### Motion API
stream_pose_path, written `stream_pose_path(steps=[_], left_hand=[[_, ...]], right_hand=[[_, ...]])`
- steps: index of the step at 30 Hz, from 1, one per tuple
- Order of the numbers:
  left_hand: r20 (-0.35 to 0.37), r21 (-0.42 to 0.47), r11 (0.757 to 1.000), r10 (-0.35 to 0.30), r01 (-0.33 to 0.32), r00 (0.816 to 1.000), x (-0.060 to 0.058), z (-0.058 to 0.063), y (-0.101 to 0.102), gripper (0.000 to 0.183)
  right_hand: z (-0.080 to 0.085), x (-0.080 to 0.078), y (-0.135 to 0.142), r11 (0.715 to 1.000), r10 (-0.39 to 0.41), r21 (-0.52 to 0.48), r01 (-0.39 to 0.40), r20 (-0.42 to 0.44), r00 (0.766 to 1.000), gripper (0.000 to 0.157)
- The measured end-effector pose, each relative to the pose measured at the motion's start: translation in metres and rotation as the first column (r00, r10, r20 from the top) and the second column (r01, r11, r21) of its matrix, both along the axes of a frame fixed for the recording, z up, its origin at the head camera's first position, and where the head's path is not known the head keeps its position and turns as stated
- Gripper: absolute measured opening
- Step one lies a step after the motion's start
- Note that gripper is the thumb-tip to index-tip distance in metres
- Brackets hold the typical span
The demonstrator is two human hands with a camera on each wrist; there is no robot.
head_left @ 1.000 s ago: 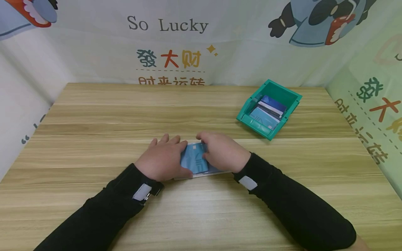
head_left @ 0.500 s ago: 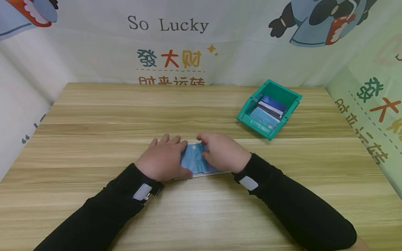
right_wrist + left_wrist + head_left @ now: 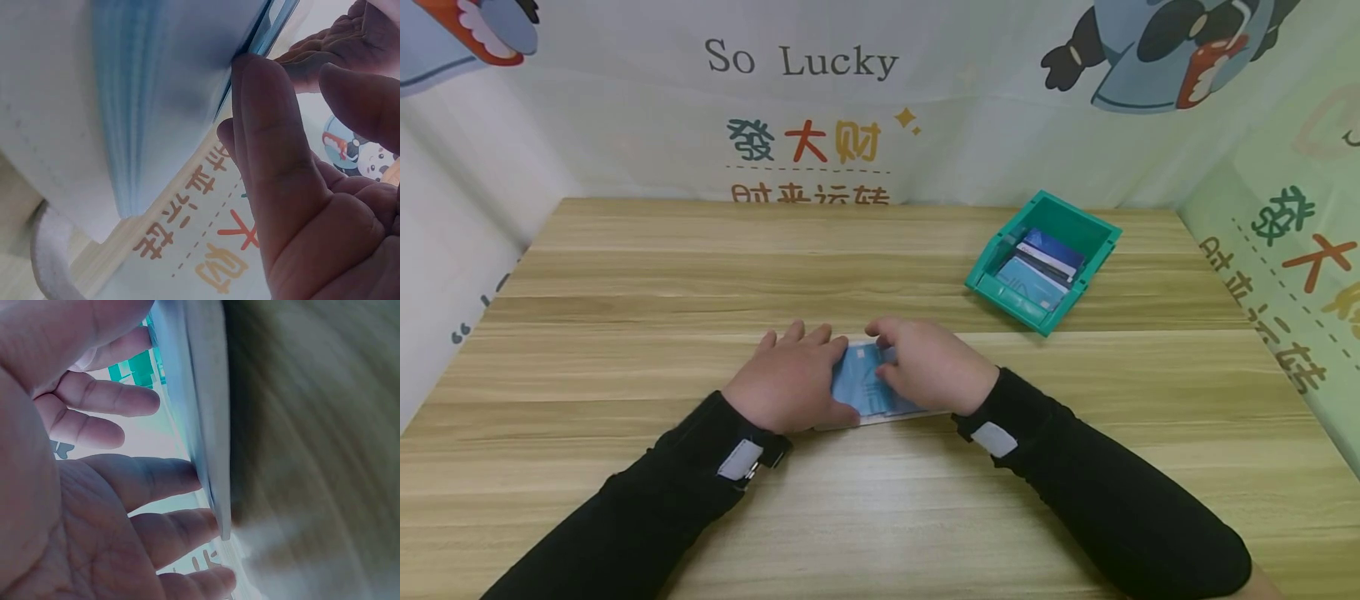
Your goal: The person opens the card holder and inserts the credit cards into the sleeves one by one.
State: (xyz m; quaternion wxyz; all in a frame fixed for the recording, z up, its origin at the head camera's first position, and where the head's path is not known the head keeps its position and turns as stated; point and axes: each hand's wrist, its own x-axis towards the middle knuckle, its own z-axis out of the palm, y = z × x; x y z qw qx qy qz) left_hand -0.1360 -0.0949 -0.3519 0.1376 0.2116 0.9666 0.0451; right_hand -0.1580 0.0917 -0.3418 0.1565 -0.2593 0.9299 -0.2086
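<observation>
A light-blue rectangular card with a small chip (image 3: 859,382) lies mid-frame on a pale, many-leaved booklet (image 3: 128,119), between both hands. The left hand (image 3: 786,379) spreads over the left edge; the right hand (image 3: 934,364) (thumb and forefinger apart) touches the card's right side. Wood-grain desk (image 3: 880,517) separates them from the green plastic bin (image 3: 1078,214), upper right.

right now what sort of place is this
Probably a tabletop work booth: a wood-grain table, printed cloth closing in its back and sides, and a green bin holding cards.
</observation>
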Motion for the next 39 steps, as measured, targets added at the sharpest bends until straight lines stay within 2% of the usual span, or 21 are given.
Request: stream_pose_path(steps=[10,22,29,34,39], left_hand=[[-0.058,0.044,0.999,-0.016,0.019,0.998,0.002,0.000,0.001,0.091],[-0.083,0.058,0.998,-0.030,0.034,0.996,0.003,0.000,0.000,0.083],[-0.083,0.047,0.998,-0.036,0.040,0.996,0.002,0.000,0.000,0.085],[-0.093,0.066,0.997,-0.036,0.042,0.995,0.002,-0.001,0.000,0.083],[-0.113,0.089,0.995,-0.043,0.053,0.993,0.002,-0.001,-0.001,0.081]], right_hand=[[0.001,0.001,-0.001,1.000,-0.005,-0.012,0.005,0.020,1.000,0.044],[-0.003,0.006,-0.006,0.993,0.072,-0.095,-0.068,0.042,0.997,0.043],[-0.003,0.007,-0.004,0.995,0.056,-0.089,-0.055,0.006,0.998,0.041],[-0.002,0.009,-0.006,0.989,0.129,-0.078,-0.127,0.014,0.992,0.043],[-0.001,0.012,-0.005,0.982,0.183,-0.043,-0.183,-0.015,0.983,0.046]])
